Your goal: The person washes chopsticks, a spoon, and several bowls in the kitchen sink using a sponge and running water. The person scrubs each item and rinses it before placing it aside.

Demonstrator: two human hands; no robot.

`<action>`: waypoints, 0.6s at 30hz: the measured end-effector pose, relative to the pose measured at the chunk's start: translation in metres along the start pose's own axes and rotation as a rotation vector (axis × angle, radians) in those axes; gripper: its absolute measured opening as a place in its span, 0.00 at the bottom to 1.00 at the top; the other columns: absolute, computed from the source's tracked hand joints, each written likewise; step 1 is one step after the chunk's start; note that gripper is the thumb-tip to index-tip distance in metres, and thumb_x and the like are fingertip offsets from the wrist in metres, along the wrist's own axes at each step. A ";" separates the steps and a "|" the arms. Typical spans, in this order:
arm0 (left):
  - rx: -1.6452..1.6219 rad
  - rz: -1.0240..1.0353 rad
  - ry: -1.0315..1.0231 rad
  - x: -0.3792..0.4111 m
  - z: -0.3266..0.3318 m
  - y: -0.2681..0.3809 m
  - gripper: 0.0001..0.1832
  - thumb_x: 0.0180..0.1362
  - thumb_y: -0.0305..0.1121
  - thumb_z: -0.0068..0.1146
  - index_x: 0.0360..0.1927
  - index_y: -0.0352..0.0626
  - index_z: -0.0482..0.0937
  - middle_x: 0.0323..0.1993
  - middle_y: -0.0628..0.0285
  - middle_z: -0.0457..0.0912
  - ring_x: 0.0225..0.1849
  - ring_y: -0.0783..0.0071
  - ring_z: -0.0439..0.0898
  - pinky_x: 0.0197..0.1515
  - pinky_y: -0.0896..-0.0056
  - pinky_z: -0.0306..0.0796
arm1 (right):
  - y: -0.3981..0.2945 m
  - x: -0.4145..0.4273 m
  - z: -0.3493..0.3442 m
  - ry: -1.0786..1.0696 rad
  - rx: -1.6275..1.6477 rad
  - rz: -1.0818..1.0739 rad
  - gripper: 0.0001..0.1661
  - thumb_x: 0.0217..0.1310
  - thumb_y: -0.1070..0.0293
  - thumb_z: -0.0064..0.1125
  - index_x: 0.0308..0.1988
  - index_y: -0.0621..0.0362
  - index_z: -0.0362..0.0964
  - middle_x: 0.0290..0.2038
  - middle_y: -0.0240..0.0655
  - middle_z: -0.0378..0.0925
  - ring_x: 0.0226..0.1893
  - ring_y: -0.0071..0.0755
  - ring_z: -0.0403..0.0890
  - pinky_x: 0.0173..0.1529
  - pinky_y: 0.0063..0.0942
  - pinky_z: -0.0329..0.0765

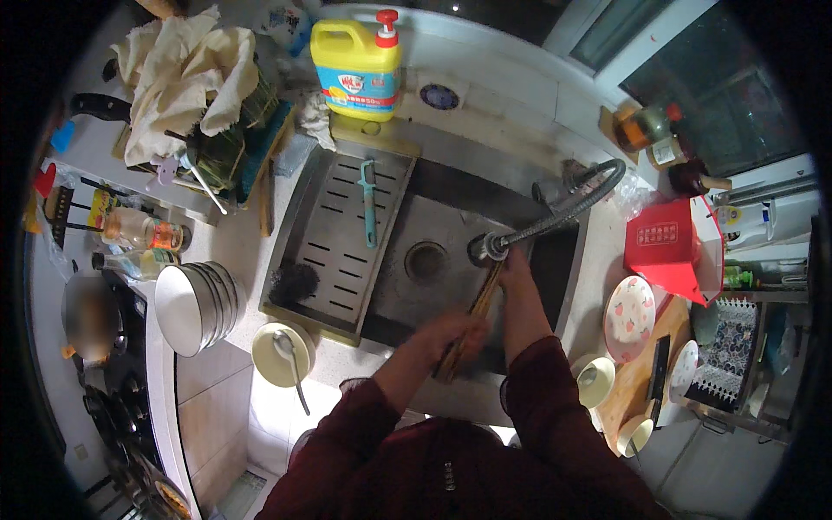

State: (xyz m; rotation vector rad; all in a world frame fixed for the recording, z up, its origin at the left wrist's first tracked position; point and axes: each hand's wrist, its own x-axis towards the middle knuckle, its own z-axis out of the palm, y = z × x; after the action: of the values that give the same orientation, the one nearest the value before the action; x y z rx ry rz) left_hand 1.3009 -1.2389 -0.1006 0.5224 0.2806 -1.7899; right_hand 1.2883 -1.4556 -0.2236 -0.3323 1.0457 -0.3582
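Over a steel sink, my left hand closes around the lower part of a bundle of chopsticks; this hand is blurred. The bundle's upper end lies at my right hand, close under the head of a flexible-hose faucet. Whether the right fingers grip the chopsticks, the faucet head or both is hard to see. A slotted steel drain tray covers the sink's left side, with a teal peeler and a dark scouring pad on it.
Stacked white bowls and a cream bowl with a spoon stand left. Behind the sink is a yellow detergent jug. On the right are a red box, a strawberry-patterned plate, and a cutting board with a knife.
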 end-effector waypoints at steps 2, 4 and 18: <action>0.012 0.086 0.071 -0.016 -0.011 -0.007 0.07 0.52 0.34 0.51 0.26 0.45 0.66 0.18 0.69 0.67 0.15 0.81 0.66 0.16 0.81 0.62 | 0.012 -0.072 0.061 -0.069 -0.085 -0.008 0.14 0.55 0.62 0.44 0.37 0.60 0.67 0.30 0.36 0.73 0.28 0.33 0.74 0.32 0.31 0.72; 0.071 0.173 0.115 -0.011 -0.012 0.001 0.08 0.52 0.34 0.51 0.26 0.44 0.66 0.17 0.68 0.67 0.15 0.80 0.67 0.17 0.80 0.63 | 0.009 -0.094 0.073 -0.145 -0.169 -0.034 0.14 0.56 0.60 0.44 0.35 0.59 0.67 0.29 0.36 0.72 0.26 0.33 0.73 0.29 0.31 0.72; 0.166 0.622 0.404 0.046 -0.105 -0.024 0.19 0.55 0.43 0.47 0.45 0.42 0.70 0.35 0.58 0.75 0.35 0.68 0.74 0.37 0.65 0.73 | -0.013 -0.117 0.031 -0.198 -0.141 -0.520 0.17 0.58 0.58 0.46 0.23 0.57 0.64 0.16 0.30 0.64 0.19 0.25 0.66 0.23 0.25 0.63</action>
State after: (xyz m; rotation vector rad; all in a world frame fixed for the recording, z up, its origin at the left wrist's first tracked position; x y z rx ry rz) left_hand 1.2899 -1.2245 -0.2159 0.9748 0.2144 -1.0996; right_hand 1.2608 -1.4125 -0.1135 -0.7561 0.7804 -0.7032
